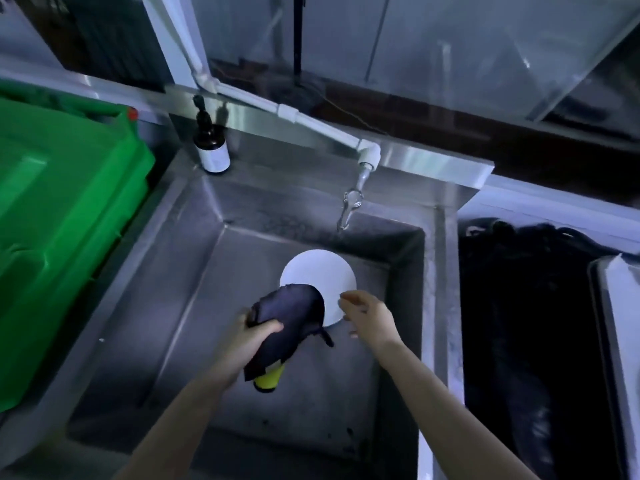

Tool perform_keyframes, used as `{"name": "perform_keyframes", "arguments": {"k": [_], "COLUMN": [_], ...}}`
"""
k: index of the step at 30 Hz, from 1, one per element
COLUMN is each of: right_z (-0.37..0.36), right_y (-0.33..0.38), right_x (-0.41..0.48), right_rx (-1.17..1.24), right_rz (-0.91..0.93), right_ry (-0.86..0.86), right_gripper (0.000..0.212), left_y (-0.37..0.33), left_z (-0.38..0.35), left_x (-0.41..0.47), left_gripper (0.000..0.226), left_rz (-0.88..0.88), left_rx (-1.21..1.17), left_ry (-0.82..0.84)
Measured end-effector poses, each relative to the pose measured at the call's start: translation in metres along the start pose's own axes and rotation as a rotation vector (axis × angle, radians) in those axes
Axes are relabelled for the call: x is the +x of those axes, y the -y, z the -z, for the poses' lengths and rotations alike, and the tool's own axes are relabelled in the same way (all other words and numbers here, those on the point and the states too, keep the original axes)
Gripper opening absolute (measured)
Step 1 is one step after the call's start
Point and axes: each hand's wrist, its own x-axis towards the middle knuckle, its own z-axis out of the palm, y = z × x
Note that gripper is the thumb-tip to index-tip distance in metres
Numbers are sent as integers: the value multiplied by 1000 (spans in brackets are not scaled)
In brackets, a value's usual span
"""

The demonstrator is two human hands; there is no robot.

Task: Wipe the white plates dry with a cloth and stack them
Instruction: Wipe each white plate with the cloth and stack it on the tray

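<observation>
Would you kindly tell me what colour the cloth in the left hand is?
The cloth is dark, navy to near black, seen in the head view, the only one.

- A working kitchen's dishwashing corner, dimly lit.
- A deep stainless-steel sink fills the centre of the frame.
- A white pipe leads to the tap above it.
- A pump bottle stands on the sink's upper-left corner.
- A green plastic crate sits at the left edge.

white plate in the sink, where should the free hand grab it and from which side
Probably the near-right rim of the white plate. That edge is bare and closest to the open right hand, while the dark cloth held in the left hand covers the near-left part. The plate looks flat and thin, so pinch its edge from the right, thumb on top and fingers slipped underneath.
</observation>
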Motion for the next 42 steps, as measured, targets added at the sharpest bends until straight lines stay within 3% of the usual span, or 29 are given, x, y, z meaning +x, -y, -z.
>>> {"name": "perform_keyframes", "arguments": {"k": [2,8,13,17,20,22,28,32,38,42], "right_z": [-5,-21,-42,-58,-64,-66,-64,-59,-55,-48], "right_y": [-10,-47,-78,-97,-106,-108,-108,-105,-86,-73], "right_x": [28,110,161,178,182,183,182,180,164,138], "right_rx": [1,-124,-170,-108,-42,-23,167,378,533,441], "right_rz": [-94,-238,-333,-429,-460,-461,-494,-468,-404,-276], "right_ry": [-31,-71,-117,-176,-236,-273,-320,-228,-124,-184], "right_gripper": [27,35,55,56,44,41,40,10,15,14], "left_y": [9,17,26,34,41,47,49,49,43,37], "left_z": [12,15,-8,-22,-25,-28,-30,-21,-6,22], "left_x": [25,109,166,197,209,214,207,203,186,157], "left_gripper": [48,42,28,63,57,46,41,40,21,28], "left_rz": [-81,87,15,1,47,60,32,85,87,10], "left_rx": [16,52,366,361,331,310,156,64,128,313], "left_ry": [50,160,154,111,146,203,339,399,374,206]}}
